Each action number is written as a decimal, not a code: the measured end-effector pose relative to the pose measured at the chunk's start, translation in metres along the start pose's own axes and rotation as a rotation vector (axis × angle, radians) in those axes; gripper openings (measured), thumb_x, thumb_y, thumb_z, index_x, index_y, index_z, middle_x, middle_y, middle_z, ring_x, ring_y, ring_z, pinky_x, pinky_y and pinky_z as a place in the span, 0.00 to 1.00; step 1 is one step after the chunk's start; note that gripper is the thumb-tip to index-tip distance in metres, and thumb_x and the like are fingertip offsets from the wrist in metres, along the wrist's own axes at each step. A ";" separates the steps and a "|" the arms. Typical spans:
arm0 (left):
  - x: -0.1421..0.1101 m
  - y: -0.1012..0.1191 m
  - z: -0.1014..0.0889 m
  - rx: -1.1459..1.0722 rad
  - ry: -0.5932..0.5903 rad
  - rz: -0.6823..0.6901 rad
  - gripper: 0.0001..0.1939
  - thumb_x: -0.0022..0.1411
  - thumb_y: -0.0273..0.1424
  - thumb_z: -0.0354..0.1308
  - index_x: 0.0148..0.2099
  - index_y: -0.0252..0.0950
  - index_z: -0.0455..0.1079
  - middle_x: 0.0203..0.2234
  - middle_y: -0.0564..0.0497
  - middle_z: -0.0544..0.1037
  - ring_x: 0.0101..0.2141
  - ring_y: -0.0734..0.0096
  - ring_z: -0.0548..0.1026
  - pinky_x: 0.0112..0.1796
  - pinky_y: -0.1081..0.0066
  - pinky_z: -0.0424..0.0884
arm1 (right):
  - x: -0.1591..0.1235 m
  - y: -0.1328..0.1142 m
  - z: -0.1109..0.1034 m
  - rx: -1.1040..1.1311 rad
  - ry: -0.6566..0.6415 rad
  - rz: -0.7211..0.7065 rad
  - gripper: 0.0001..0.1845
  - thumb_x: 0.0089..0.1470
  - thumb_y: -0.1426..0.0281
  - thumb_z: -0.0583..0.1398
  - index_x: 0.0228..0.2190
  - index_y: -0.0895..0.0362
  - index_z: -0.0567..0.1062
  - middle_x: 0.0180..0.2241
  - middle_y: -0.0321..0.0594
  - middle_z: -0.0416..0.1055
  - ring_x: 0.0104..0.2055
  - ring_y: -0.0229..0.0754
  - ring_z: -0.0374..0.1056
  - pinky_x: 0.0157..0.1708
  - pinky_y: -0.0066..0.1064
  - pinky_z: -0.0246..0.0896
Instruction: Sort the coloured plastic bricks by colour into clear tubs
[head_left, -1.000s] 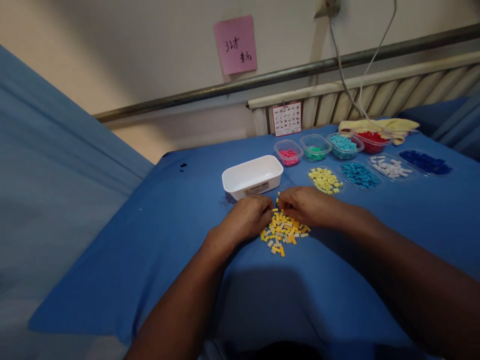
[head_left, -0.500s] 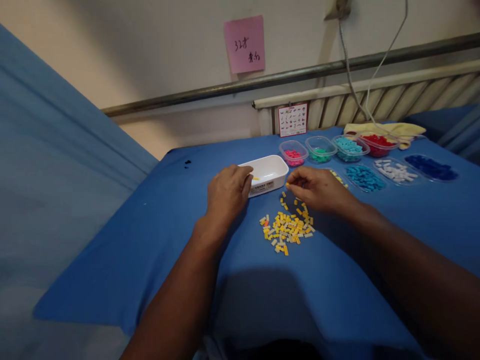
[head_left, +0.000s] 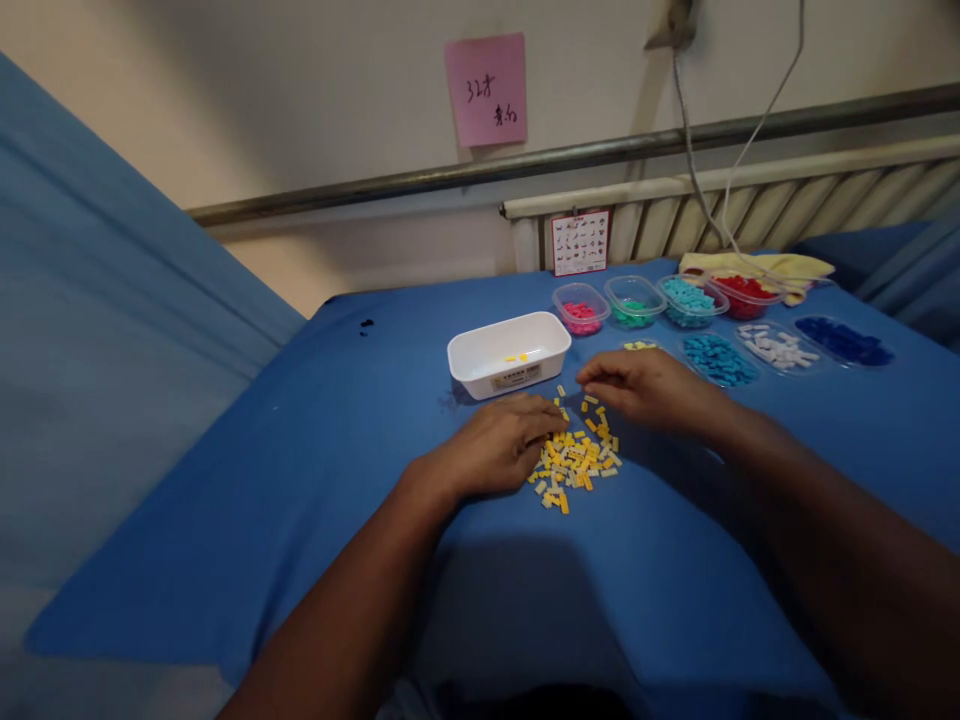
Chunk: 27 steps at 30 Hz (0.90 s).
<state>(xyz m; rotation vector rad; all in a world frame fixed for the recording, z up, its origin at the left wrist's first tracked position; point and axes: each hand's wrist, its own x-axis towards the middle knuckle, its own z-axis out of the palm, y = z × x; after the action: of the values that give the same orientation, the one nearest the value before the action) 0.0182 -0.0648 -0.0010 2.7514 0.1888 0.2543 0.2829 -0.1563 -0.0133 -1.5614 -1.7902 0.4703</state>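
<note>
My left hand (head_left: 506, 440) lies over the left edge of a loose pile of small yellow and cream toy bricks (head_left: 574, 460). Its fingers reach onto the bricks, with thumb and fingertips apart. Just behind the pile, my right hand (head_left: 637, 387) hovers with thumb and fingers brought together; whatever sits between them, if anything, is hidden. A white plastic box (head_left: 484, 383) stands behind my left hand, and a couple of yellow bricks (head_left: 517, 358) lie on its floor.
Clear tubs of pink bricks (head_left: 581, 318), green bricks (head_left: 631, 314), light-blue bricks (head_left: 688, 297) and red bricks (head_left: 744, 290) line the back right. Before them are trays of teal, white and dark-blue bricks (head_left: 844, 340). A yellow cloth (head_left: 772, 268) lies by the radiator (head_left: 787, 200).
My left hand has left the white box and come down to the brick pile. A second yellow brick now shows in the box. My right hand stays nearly in place.
</note>
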 end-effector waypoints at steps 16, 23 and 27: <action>0.004 -0.005 -0.006 0.048 -0.075 -0.100 0.16 0.79 0.30 0.54 0.61 0.38 0.79 0.49 0.42 0.82 0.52 0.56 0.80 0.57 0.56 0.76 | -0.012 -0.013 0.001 -0.342 -0.306 -0.010 0.17 0.67 0.73 0.60 0.49 0.51 0.87 0.46 0.43 0.88 0.45 0.49 0.82 0.44 0.33 0.68; 0.002 0.000 -0.005 0.024 -0.063 -0.063 0.21 0.78 0.28 0.53 0.67 0.41 0.76 0.53 0.43 0.80 0.55 0.57 0.78 0.58 0.56 0.75 | -0.015 -0.014 -0.012 -0.261 -0.332 0.042 0.16 0.65 0.73 0.62 0.50 0.53 0.87 0.42 0.41 0.87 0.41 0.46 0.81 0.41 0.32 0.69; 0.005 0.001 -0.007 0.021 -0.098 -0.032 0.19 0.79 0.29 0.54 0.65 0.46 0.79 0.50 0.45 0.79 0.53 0.59 0.78 0.55 0.59 0.75 | -0.016 -0.014 -0.012 -0.263 -0.386 0.038 0.16 0.64 0.73 0.63 0.49 0.53 0.87 0.41 0.40 0.87 0.39 0.45 0.80 0.39 0.31 0.67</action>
<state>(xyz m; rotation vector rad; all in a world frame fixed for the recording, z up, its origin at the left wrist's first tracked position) 0.0216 -0.0630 0.0063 2.7707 0.2104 0.1085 0.2823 -0.1772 0.0003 -1.7775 -2.1890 0.6061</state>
